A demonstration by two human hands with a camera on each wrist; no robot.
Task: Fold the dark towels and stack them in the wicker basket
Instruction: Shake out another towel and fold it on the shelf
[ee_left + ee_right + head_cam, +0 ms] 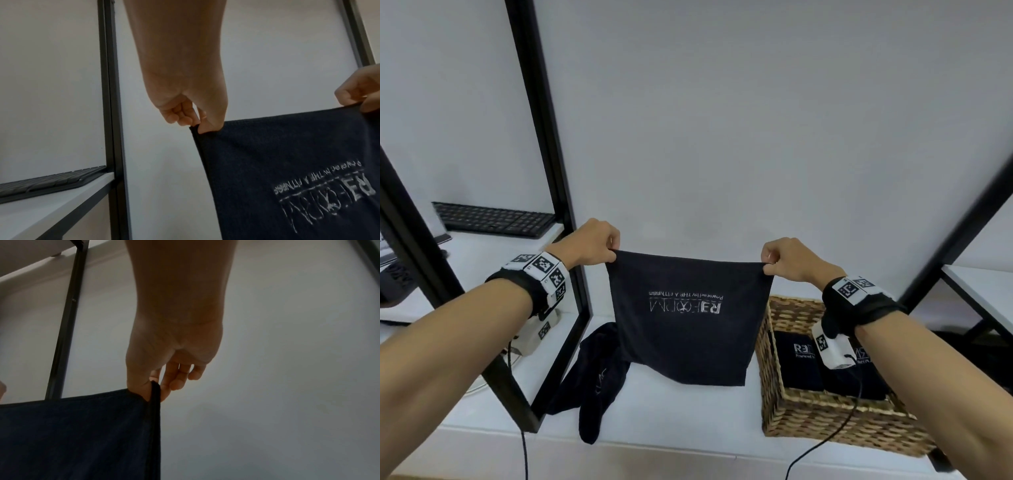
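A dark towel with upside-down white lettering hangs stretched in the air above the white table. My left hand pinches its top left corner. My right hand pinches the top right corner. The towel's lower edge hangs just above the table. To the right stands the wicker basket, holding two folded dark towels side by side. Another dark towel lies crumpled on the table at the lower left of the held one.
A black metal frame post stands left of the towel, with a black keyboard on the desk behind it. Another black frame bar and a white table edge are at the right. Cables trail from both wrist cameras.
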